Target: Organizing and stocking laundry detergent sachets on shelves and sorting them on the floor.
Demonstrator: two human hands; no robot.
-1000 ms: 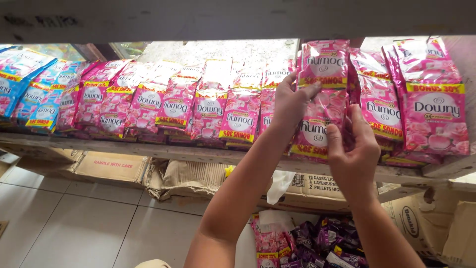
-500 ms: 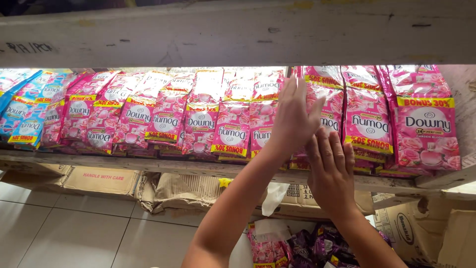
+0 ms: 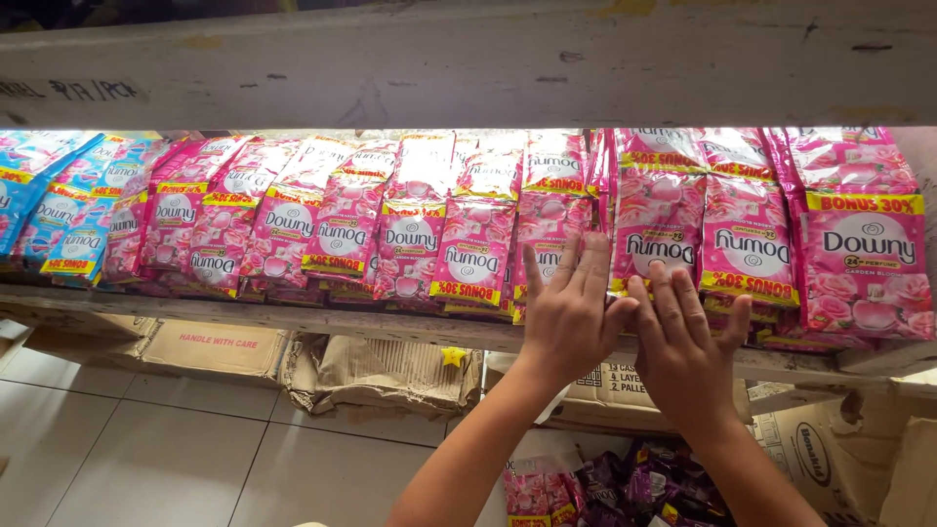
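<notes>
Since half second ago, our left hand (image 3: 566, 317) and right hand (image 3: 683, 351) dropped lower, fingers spread flat against pink sachets (image 3: 659, 244) on shelf (image 3: 322, 317). We judge sachets light, soft, slippery; take by top edge.

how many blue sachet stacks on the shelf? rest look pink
2 visible: one blue stack at the shelf's far left edge, cut off by the frame, and a second blue stack just right of it, beside the pink sachets. More may lie out of view.

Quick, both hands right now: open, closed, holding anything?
Left hand: open, fingers spread flat against the pink sachets on the shelf, gripping nothing.
Right hand: open, fingers spread against the sachets beside it, gripping nothing.
</notes>
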